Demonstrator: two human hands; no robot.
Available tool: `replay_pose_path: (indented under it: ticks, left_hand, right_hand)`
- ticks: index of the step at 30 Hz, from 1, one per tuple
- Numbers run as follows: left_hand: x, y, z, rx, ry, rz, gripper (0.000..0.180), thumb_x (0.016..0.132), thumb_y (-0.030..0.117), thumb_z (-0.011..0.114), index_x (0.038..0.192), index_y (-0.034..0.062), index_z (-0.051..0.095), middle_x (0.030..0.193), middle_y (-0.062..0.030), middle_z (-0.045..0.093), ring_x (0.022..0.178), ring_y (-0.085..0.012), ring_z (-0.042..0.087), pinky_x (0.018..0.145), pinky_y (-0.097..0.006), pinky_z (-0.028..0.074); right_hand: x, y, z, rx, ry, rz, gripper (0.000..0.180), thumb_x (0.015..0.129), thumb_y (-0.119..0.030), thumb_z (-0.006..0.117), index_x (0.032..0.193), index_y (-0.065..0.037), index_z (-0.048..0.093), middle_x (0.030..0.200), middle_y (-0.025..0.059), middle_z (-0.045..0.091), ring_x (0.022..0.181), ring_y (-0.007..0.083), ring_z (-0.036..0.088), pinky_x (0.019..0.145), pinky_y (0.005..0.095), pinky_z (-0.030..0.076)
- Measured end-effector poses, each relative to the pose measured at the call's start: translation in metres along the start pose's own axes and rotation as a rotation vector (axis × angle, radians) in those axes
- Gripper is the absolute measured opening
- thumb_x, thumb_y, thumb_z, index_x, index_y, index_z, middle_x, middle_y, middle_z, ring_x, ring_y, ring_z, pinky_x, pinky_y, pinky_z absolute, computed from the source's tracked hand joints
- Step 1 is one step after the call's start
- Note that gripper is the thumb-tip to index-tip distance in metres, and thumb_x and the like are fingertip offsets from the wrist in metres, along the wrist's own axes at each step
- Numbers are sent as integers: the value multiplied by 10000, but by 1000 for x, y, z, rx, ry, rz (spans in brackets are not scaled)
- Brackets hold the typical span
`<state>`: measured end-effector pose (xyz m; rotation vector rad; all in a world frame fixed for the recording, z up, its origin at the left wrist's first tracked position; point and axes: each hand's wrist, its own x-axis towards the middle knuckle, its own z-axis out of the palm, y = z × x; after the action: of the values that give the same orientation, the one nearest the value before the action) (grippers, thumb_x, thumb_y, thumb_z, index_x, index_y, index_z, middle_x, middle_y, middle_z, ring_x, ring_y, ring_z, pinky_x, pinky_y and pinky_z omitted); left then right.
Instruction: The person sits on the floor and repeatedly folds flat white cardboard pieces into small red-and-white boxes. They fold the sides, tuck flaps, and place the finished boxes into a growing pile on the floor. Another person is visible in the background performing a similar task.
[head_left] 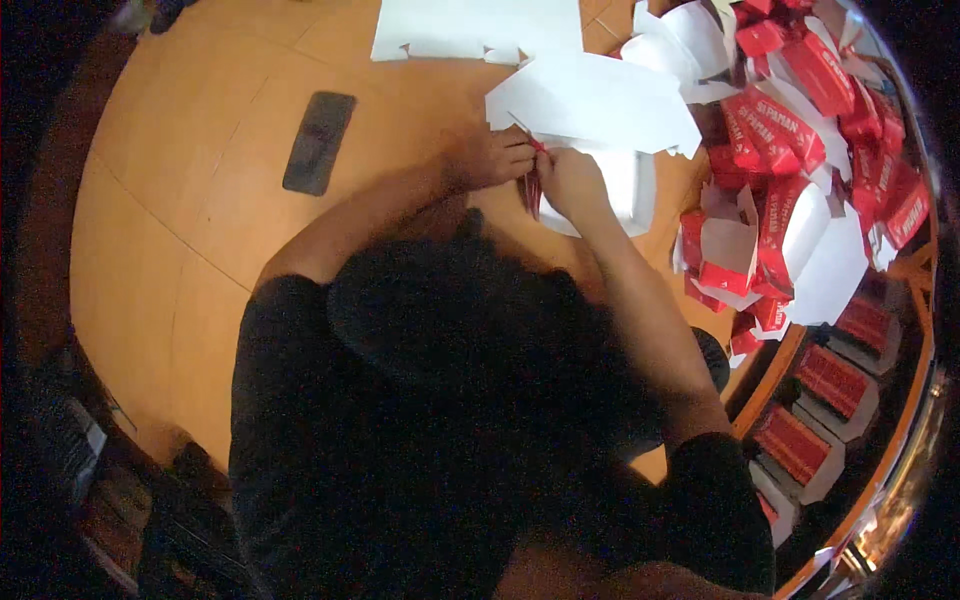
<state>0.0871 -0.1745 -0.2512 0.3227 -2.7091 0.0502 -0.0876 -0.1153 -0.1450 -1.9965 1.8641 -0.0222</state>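
A partly folded card box, white inside [625, 190] and red outside, lies in front of me with its broad white lid flap [600, 100] spread toward the far side. My left hand [492, 160] and my right hand [572, 185] meet at the box's left side. The fingers of both are closed on a red edge of the card, close to the corner by the lid. My right forearm reaches up from the lower right, past the box's near edge. Part of the box's left wall is covered by my fingers.
A dark phone [320, 143] lies left on the tiled floor [190, 160]. Another white sheet of card [478, 28] sits at the far side. Red and white folded boxes [765, 130] are heaped at right, above stacks of flat red card [800, 440] by a wooden rail.
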Motion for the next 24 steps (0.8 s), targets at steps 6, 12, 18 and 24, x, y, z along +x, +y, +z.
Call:
replay_pose_path:
  ticks: [6, 12, 18, 24]
  left_hand:
    - [0, -9, -16, -382, 155, -230, 254, 912, 129, 555, 1140, 69, 651, 1241, -120, 630, 1146, -289, 607, 908, -365, 531]
    - [89, 19, -119, -1318, -130, -1370, 400, 1001, 297, 465, 1301, 48, 552, 1220, -241, 603, 1087, -374, 609, 970, -412, 491]
    - [95, 28, -41, -391, -90, -1066, 541, 1023, 288, 383, 1456, -9, 253, 1153, -332, 582, 958, -493, 614, 916, -523, 488]
    - [102, 52, -70, -553, -228, -1069, 502, 998, 166, 397, 1420, -56, 238, 1157, -386, 553, 1060, -496, 581, 901, -537, 469]
  right_hand:
    - [-47, 61, -41, 243, 709, 244, 329, 914, -300, 598, 1087, -30, 668, 993, 206, 680, 914, 380, 639, 910, 405, 486]
    - [-57, 142, -6, 456, 487, 430, 433, 992, -390, 438, 1146, -24, 610, 1095, 242, 662, 1039, 409, 628, 927, 473, 469]
    - [-43, 120, -14, 267, 342, 414, 418, 1023, -330, 330, 1162, -34, 589, 1036, 289, 650, 954, 483, 623, 853, 549, 490]
    - [-49, 143, 0, 300, 402, 423, 401, 1012, -317, 366, 1044, -11, 625, 1003, 287, 638, 939, 463, 623, 841, 523, 496]
